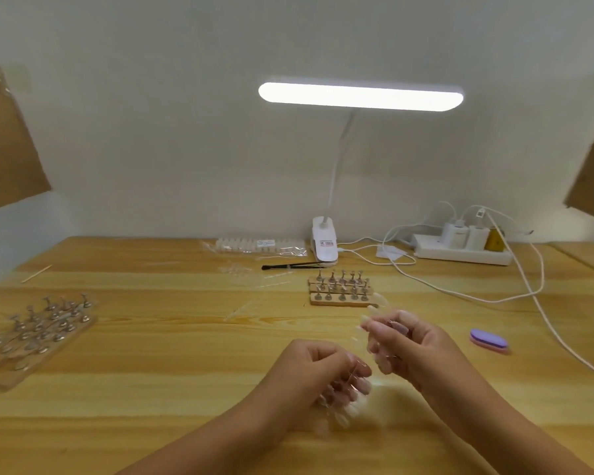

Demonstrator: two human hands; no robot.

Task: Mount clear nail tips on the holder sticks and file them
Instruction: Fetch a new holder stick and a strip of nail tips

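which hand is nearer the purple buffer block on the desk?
Right. The right hand is just left of the purple buffer block, apart from it; the left hand sits farther left and nearer the person. Both hold clear nail tips.

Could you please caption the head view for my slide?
Left hand and right hand hold clear nail tips over a wooden table, near holder sticks and a purple file.

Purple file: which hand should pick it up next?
Right, likely. The file lies just right of the right hand; the left hand would have to cross over. Both seem to hold clear tips, so the right must free up first.
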